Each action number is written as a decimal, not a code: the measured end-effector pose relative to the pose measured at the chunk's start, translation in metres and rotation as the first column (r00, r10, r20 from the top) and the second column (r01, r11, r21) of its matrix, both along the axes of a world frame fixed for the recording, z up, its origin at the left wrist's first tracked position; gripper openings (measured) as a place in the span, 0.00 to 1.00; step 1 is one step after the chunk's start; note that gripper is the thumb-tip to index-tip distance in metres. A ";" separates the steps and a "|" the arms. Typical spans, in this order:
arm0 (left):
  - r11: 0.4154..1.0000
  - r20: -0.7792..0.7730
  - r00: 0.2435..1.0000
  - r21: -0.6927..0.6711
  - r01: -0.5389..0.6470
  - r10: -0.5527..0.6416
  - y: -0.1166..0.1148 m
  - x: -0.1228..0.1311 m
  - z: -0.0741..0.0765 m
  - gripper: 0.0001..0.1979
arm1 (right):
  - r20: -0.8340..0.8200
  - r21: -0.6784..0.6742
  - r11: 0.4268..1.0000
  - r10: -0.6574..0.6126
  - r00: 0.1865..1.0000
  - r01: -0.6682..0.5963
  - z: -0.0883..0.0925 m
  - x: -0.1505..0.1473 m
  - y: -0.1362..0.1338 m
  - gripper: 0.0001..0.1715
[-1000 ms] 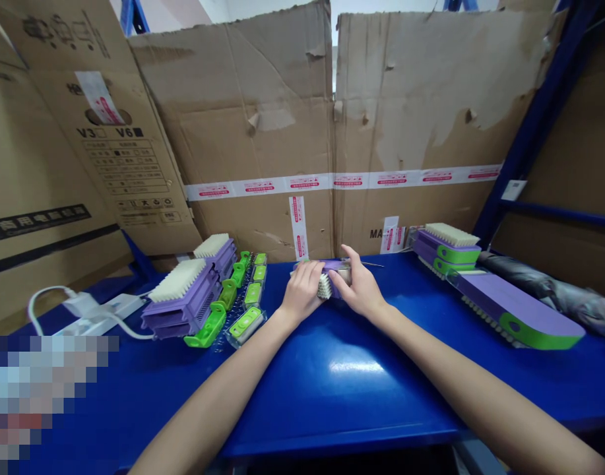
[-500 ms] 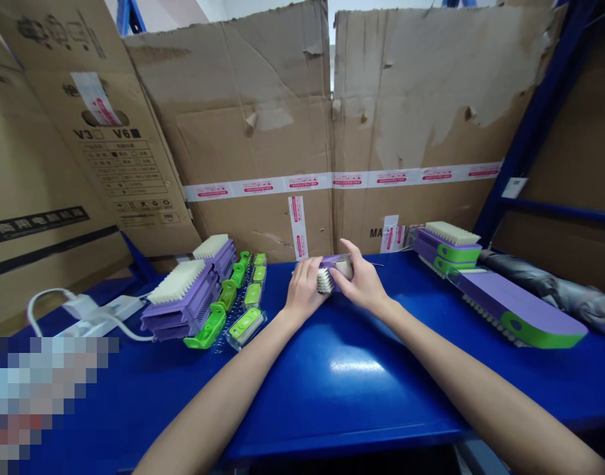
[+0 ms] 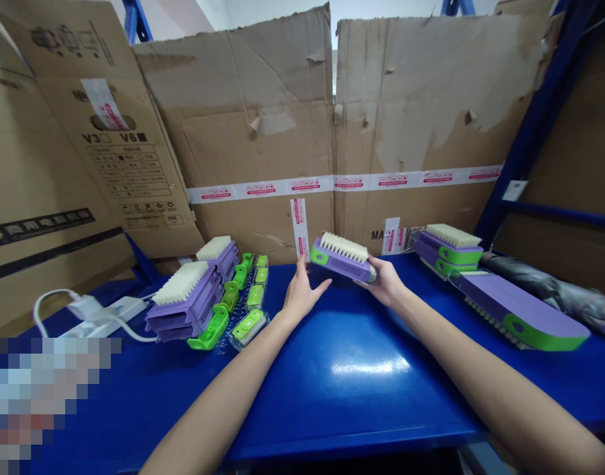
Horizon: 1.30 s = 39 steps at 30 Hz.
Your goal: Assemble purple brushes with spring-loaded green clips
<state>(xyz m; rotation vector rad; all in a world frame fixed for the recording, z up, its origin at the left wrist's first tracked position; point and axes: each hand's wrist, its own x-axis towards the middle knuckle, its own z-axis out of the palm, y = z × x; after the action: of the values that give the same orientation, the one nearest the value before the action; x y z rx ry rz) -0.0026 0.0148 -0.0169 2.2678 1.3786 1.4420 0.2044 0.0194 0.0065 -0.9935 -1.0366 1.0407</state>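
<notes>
While the right hand (image 3: pixel 387 282) pinches one end of a purple and green brush (image 3: pixel 342 256) between thumb and fingers, the left hand (image 3: pixel 301 293) is just beside the opposite end, its thumb spread well away from its forefinger; whether a left fingertip touches the brush cannot be told. The brush is held up over the blue table (image 3: pixel 361 409), tilted with its right end lower, cream bristles facing upward. Over to the left stand purple brush bodies (image 3: pixel 183 315) topped with cream bristles, then a row of green end pieces (image 3: pixel 212 330) and, next to it, a row of small green-topped units (image 3: pixel 249 324). A white power strip (image 3: pixel 127 307) lies beyond them with a white adapter (image 3: pixel 87 306). At the right, stacked brushes (image 3: pixel 448 247) sit near a longer brush (image 3: pixel 522 300) lying bristles down, beside a dark-wrapped roll (image 3: pixel 554 284), and cardboard sheets (image 3: pixel 406 119) rise behind the table
</notes>
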 end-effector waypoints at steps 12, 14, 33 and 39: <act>0.990 0.051 0.998 0.141 0.025 -0.033 -0.010 0.005 0.006 0.54 | -0.049 -0.230 0.964 0.128 0.991 -0.136 0.018 -0.006 -0.020 0.16; 0.985 0.019 0.999 0.168 0.042 -0.045 -0.010 0.005 0.006 0.50 | -0.032 -0.230 0.971 0.057 0.998 -0.063 0.018 -0.005 -0.019 0.16; 0.996 -0.109 0.994 0.094 -0.002 0.012 -0.044 0.028 0.011 0.40 | -0.259 -0.045 0.995 0.072 0.963 -0.087 0.024 -0.015 -0.025 0.16; 0.999 -0.117 0.992 0.000 0.041 -0.041 -0.055 0.040 0.010 0.38 | -0.093 -0.047 0.975 0.210 0.973 -0.215 0.034 -0.025 -0.037 0.23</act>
<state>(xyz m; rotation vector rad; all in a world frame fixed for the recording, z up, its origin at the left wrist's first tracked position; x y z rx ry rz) 0.0371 -0.0405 -0.0071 2.4026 1.3526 1.3186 0.1796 -0.0177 0.0405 -0.8870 -1.0623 1.2852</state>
